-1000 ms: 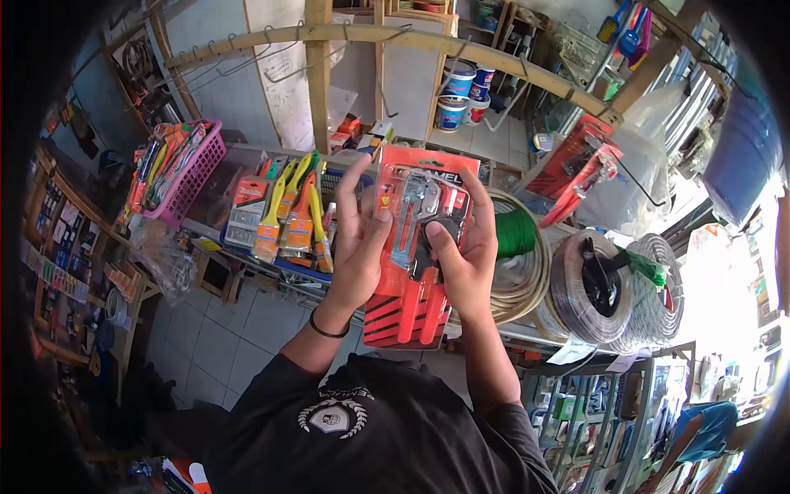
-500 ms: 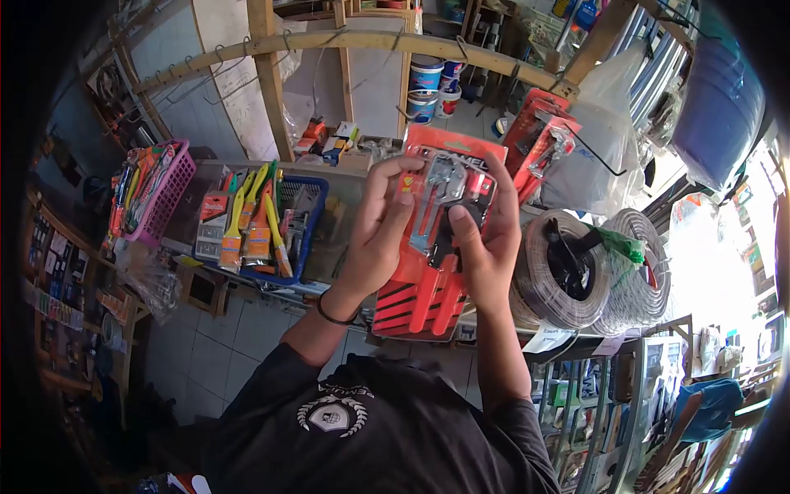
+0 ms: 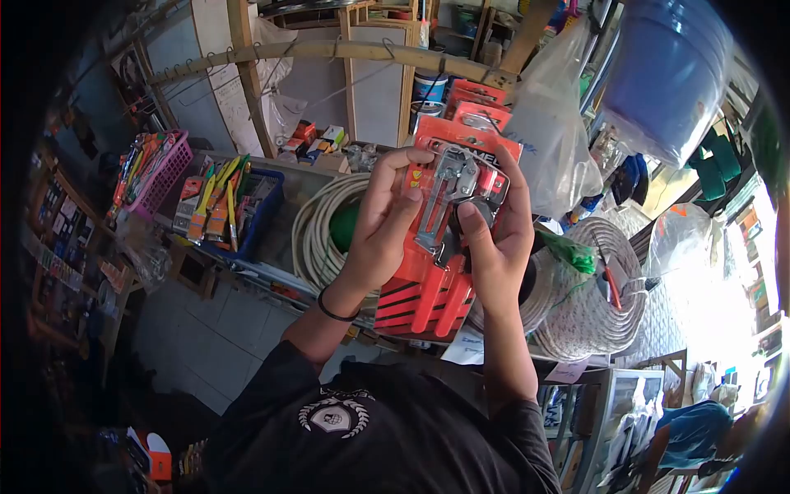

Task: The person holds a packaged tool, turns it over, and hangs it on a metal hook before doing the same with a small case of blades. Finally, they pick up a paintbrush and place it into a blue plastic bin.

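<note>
Both hands hold up a packaged wire stripper (image 3: 448, 177), a metal-jawed tool with red handles on a red card under clear plastic. My left hand (image 3: 380, 226) grips the card's left edge, its thumb on the front. On the opposite side, my right hand (image 3: 504, 247) wraps the edge and presses its thumb against the pack near the tool's dark middle. Black diagonal stripes mark the card's lower end. Just behind the pack, similar red packs (image 3: 477, 111) hang from a hook on the wooden rail (image 3: 362, 51).
A coil of pale cable (image 3: 317, 222) lies on the counter left of the pack. Farther left are a blue basket (image 3: 271, 198) of paintbrushes and a pink basket (image 3: 164, 177). Large cable coils (image 3: 605, 305) stand at right, below a hanging clear bag (image 3: 547, 123) and blue buckets (image 3: 671, 66).
My view has turned to the right, bringing the pale cable coil and more of the right-hand coils into sight. Both hands keep hold of the pack in nearly the same pose.
</note>
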Tool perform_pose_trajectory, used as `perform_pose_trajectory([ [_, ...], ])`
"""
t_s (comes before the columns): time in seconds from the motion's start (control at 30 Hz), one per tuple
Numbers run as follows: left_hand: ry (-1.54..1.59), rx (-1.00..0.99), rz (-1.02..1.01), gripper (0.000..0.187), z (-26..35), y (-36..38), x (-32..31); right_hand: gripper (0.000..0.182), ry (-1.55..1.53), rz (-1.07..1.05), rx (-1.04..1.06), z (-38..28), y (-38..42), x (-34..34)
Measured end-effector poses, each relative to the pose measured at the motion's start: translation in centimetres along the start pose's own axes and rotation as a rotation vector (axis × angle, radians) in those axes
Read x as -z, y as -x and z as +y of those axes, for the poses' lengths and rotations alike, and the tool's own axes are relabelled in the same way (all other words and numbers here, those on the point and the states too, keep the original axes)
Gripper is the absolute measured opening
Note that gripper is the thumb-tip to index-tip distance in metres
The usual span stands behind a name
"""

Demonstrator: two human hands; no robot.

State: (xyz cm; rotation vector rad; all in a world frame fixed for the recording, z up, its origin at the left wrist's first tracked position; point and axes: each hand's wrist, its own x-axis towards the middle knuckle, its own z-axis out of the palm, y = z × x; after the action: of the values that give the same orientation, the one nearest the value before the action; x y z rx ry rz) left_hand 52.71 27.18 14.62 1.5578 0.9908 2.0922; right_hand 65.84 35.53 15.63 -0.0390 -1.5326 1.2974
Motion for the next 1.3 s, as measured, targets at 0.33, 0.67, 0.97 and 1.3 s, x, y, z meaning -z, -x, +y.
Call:
perform_pose_trajectory([
  [0.33,0.031,0.03,0.048,0.043,-0.5,-1.1,-6.1,0.074,-0.085,-0.06,-0.03,-2.1,-1.3,5.9],
  [0.67,0.013,0.027,0.081,0.042,-1.2,-1.0,-7.9,0.076,-0.179,-0.108,-0.129,-1.7,-1.9,8.1],
  [0.97,0.014,0.057,0.125,0.045,-1.7,-1.4,-8.5,0.077,-0.165,-0.13,-0.114,-1.2,-2.5,8.8],
  [1.3,-0.017,0.036,0.113,0.044,-2.2,-1.3,-7.9,0.078,-0.186,-0.16,-0.135,-0.8,-2.7,8.5],
])
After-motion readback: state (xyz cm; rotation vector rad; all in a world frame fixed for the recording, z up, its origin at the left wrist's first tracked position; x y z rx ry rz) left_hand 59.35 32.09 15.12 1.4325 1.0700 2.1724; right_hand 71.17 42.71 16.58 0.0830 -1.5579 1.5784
